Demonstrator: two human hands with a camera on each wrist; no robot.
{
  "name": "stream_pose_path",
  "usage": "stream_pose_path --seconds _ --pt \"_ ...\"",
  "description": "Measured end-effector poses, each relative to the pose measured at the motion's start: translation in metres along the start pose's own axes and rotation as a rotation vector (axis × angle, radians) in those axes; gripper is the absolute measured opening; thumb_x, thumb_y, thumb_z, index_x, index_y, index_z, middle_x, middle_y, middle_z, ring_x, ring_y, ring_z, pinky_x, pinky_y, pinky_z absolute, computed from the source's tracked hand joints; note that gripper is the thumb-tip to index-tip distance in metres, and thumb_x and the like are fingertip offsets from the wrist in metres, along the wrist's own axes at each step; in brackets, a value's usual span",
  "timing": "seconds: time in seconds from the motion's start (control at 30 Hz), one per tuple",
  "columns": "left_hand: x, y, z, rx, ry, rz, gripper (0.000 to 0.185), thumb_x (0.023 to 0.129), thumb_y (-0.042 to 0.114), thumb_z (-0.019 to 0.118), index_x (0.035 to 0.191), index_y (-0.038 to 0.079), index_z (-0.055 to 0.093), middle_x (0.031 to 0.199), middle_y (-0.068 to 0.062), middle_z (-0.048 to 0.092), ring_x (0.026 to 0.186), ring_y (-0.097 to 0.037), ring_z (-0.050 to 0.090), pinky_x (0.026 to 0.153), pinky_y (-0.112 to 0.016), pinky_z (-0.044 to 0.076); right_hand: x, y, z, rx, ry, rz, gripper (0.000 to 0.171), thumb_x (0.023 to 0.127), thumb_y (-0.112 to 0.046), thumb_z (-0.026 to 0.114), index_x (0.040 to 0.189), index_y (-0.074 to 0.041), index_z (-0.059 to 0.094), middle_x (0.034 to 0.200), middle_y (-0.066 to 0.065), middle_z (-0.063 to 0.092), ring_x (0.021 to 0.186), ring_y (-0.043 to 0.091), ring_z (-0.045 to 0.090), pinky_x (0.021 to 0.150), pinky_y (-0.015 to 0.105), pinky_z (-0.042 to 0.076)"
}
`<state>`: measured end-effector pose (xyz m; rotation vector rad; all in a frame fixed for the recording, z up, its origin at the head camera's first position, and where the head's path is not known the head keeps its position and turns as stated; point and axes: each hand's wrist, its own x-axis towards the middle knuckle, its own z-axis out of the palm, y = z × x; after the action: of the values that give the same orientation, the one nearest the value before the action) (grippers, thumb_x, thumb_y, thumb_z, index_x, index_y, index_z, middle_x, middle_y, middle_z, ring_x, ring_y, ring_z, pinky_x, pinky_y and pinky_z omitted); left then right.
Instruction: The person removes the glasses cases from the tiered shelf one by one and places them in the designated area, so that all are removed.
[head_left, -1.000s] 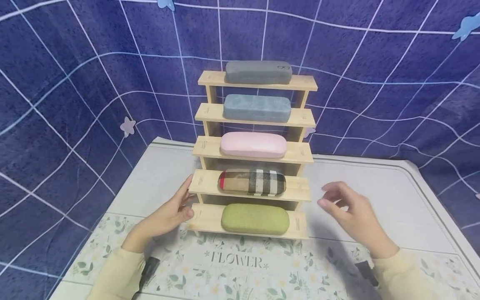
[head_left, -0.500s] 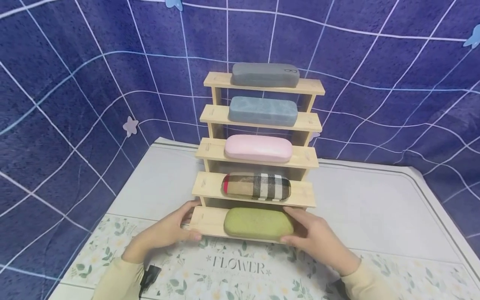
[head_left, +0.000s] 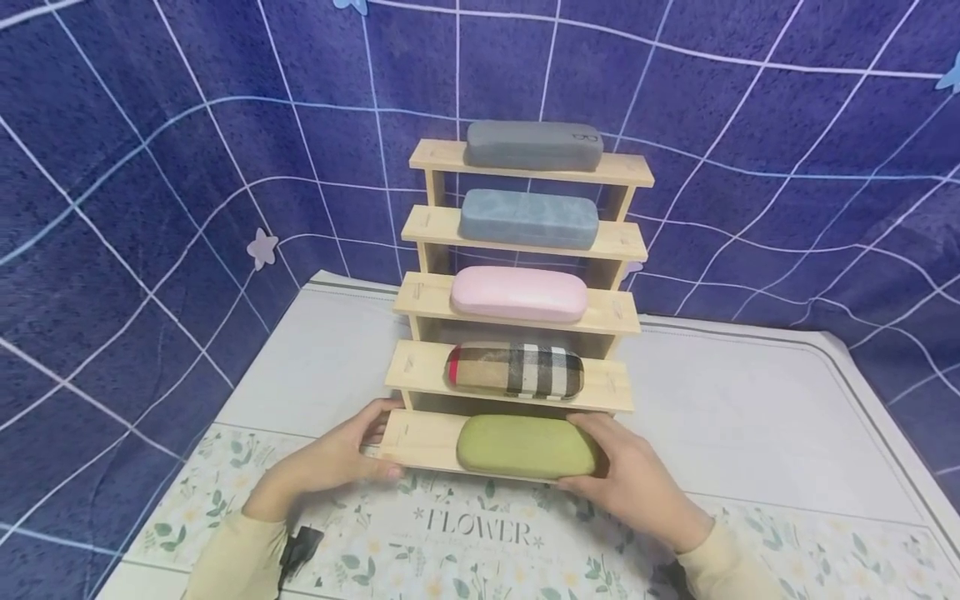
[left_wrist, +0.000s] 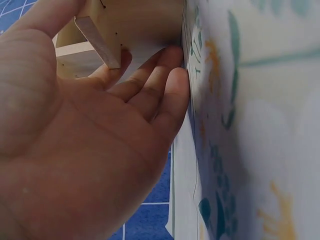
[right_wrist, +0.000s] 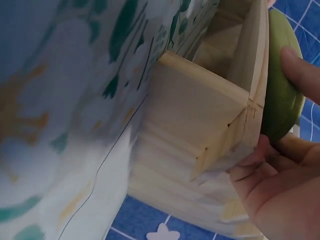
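Where it hangs behind the wooden rack [head_left: 427,437], the dark blue cloth [head_left: 720,108] carries a wavy grid of white and pale blue lines. Beneath the rack lies a white table cover [head_left: 735,392] with a flowered band, lettered FLOWER directly in front of the rack. The rack stands upright in five steps of pale wood; the right wrist view shows small dark dots at a board's end.

My left hand [head_left: 322,462] holds the lowest step at the rack's left end, thumb at the front edge, fingers round behind. My right hand [head_left: 637,479], at the rack's right end, grips the green case [head_left: 521,446] with thumb in front and fingers behind; I cannot tell how firmly.

That case lies lengthwise on the rack's lowest step, toward the right end, with bare wood to its left. Its finish is plain and matt, olive in tone, its ends rounded.

One case lies on each step above: second from the rack's bottom, a plaid case [head_left: 517,370] in red, tan, black and white; third, a smooth pink case [head_left: 519,294]; fourth, a boxy, mottled light blue case [head_left: 528,218]; topmost, a grey case [head_left: 532,146] bearing a small spectacles outline [head_left: 585,137].
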<state>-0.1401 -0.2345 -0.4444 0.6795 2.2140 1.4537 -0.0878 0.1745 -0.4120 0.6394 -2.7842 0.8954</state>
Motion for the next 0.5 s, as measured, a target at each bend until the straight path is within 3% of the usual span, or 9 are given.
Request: stream_pose_path --seconds 0.13,0.23,0.37,0.5 --pt "0.001 -0.001 0.000 0.005 -0.001 0.000 0.084 0.084 0.017 0.083 0.150 0.006 0.033 0.139 -0.016 0.055 0.131 -0.038 0.049 0.110 -0.061 0.035 -0.007 0.004 -0.007 0.060 0.015 0.029 0.078 0.071 -0.026 0.093 0.139 -0.011 0.058 0.132 0.002 0.062 0.117 0.024 0.061 0.100 0.051 0.049" --pt "0.001 0.000 0.000 0.001 0.004 -0.015 0.083 0.084 0.017 0.083 0.150 0.008 0.034 0.139 -0.014 0.056 0.131 -0.036 0.050 0.110 -0.059 0.035 -0.012 0.008 -0.010 0.086 0.038 0.022 0.078 0.071 -0.023 0.093 0.139 -0.010 0.058 0.126 -0.001 0.064 0.095 0.015 0.065 0.083 0.038 0.057" --pt "0.001 0.000 0.000 -0.003 0.006 -0.015 0.082 0.084 0.017 0.083 0.149 0.009 0.034 0.139 -0.013 0.056 0.131 -0.036 0.051 0.110 -0.059 0.036 -0.020 0.016 -0.014 0.099 0.082 0.007 0.076 0.070 -0.022 0.093 0.136 -0.007 0.059 0.121 0.000 0.065 0.068 0.007 0.055 0.056 0.024 0.051" --pt "0.000 0.000 0.000 0.001 0.005 -0.004 0.082 0.085 0.018 0.083 0.149 0.008 0.034 0.139 -0.013 0.056 0.131 -0.036 0.051 0.110 -0.059 0.036 -0.025 0.022 -0.018 0.082 0.130 0.003 0.077 0.066 -0.020 0.094 0.134 -0.005 0.061 0.122 0.002 0.066 0.071 0.005 0.055 0.058 0.025 0.053"
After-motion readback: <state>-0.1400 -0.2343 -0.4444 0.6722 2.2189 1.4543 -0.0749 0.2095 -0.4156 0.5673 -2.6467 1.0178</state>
